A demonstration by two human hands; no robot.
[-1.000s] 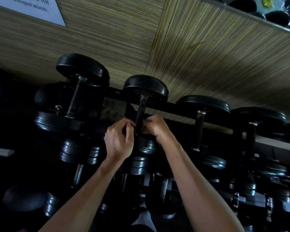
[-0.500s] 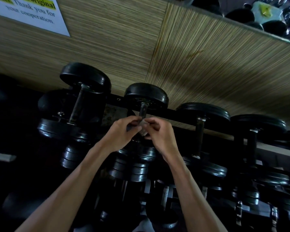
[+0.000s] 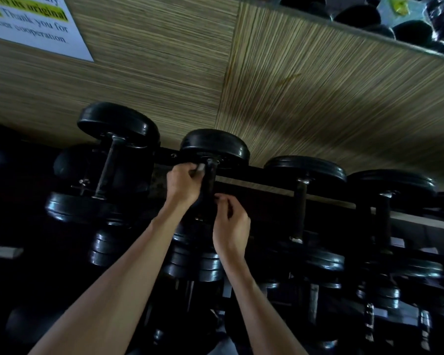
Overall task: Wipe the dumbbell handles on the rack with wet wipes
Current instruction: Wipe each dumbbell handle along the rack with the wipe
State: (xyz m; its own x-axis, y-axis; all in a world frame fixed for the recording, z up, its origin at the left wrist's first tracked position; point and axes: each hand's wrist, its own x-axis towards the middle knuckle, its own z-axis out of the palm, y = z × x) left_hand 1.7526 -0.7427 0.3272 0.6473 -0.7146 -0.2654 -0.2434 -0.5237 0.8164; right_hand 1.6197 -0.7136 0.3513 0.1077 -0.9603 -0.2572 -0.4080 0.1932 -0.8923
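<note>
A row of black dumbbells lies on a dark rack (image 3: 254, 172) against a wood-grain wall. My left hand (image 3: 183, 184) pinches a small pale wet wipe (image 3: 200, 167) at the top of the second dumbbell's handle (image 3: 208, 185), just under its far weight plate (image 3: 214, 144). My right hand (image 3: 231, 224) is lower, to the right of the same handle, fingers curled with the fingertips at the handle's lower part. Whether it holds anything is not visible.
Other dumbbells lie to the left (image 3: 108, 170) and right (image 3: 301, 208), with a further one (image 3: 385, 216) beyond. Smaller dumbbells fill a lower tier (image 3: 205, 265). A white notice (image 3: 36, 24) hangs on the wall at upper left. A mirror edge (image 3: 395, 24) runs along the upper right.
My hands were together at the handle's middle. Now the left hand has slid up with the wipe to the handle's top, and the right hand has dropped lower and apart.
</note>
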